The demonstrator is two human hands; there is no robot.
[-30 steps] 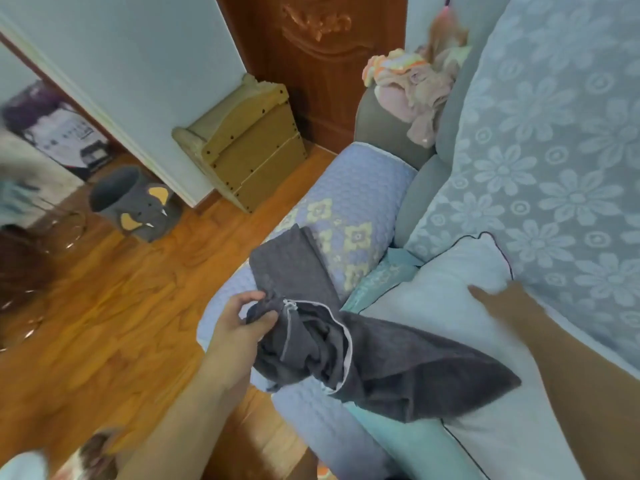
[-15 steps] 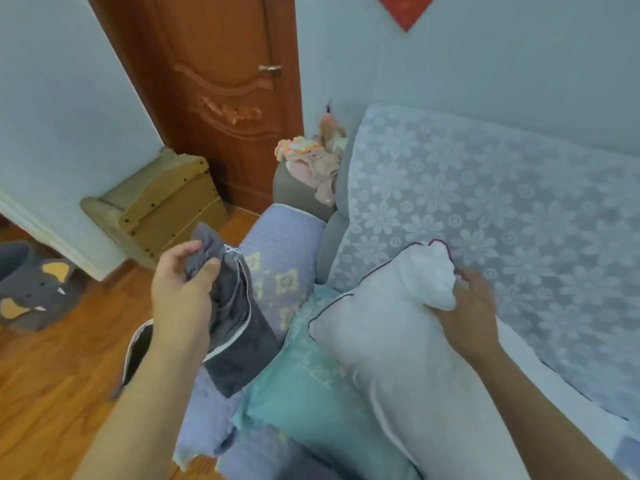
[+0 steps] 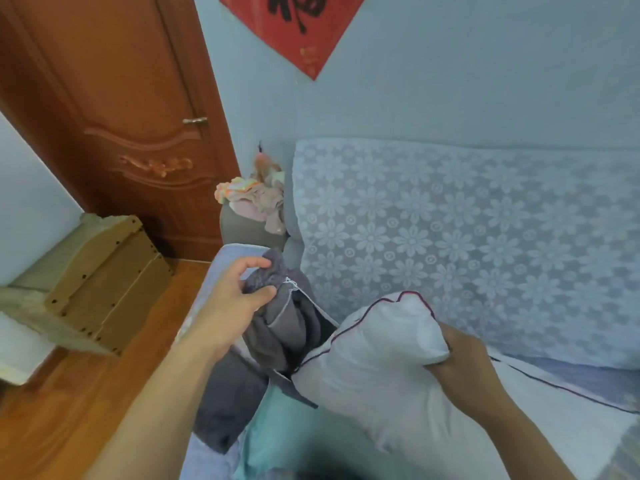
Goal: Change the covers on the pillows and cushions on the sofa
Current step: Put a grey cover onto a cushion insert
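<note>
left hand (image 3: 232, 303): pinching the grey cover (image 3: 277, 327), opening facing the pillow
right hand (image 3: 464, 362): clutching white pillow (image 3: 377, 358) corner, long axis towards the cover

A red paper square (image 3: 298, 26) hangs cornerwise on the wall at twelve o'clock, bearing a large black brushed Chinese character, cropped; small gold marks below are illegible.

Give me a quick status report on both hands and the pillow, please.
Left hand grips grey cover at its zipper opening. Right hand grips white pillow by its corner, next to the opening. Pillow not yet inside. Nothing blocking.
</note>
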